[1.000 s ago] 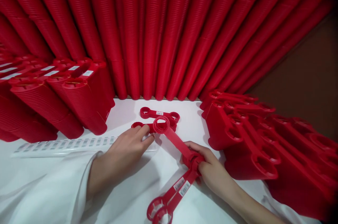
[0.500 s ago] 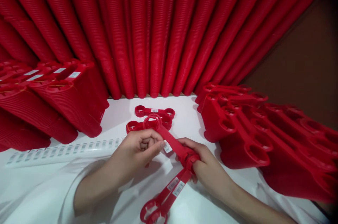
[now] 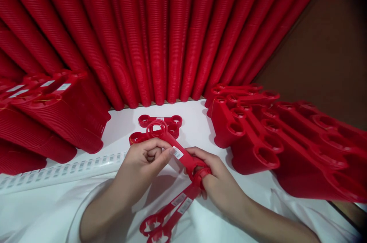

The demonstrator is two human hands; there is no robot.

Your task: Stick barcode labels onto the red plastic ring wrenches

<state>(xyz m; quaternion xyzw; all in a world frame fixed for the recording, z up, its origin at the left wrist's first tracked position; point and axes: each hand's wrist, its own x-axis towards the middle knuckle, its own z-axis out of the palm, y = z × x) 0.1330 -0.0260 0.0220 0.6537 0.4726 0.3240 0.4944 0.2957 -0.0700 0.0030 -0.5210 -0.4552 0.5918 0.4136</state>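
My right hand [image 3: 216,176] is closed around a small bunch of red plastic bars with a ring at each end. One red ring-ended bar [image 3: 187,161] points up and left from it, and a barcode label [image 3: 178,153] lies on its middle. My left hand [image 3: 145,164] has thumb and forefinger pinched at the label's left edge, its other fingers curled. Below my right hand, further red bars [image 3: 172,221] with barcode labels fan out down and left. Part of the bunch is hidden behind my right fingers.
More red ring-ended bars [image 3: 169,120] lie on the white table beyond my hands. At left is a sheet of barcode labels [image 3: 71,168]. Stacked red bars stand at left [image 3: 74,120] and right [image 3: 243,155]; long red stacks [image 3: 157,44] line the back.
The barcode label, which stuck out at an angle from my left thumb, now lies along the red bar. The whole scene has shifted somewhat left in view.
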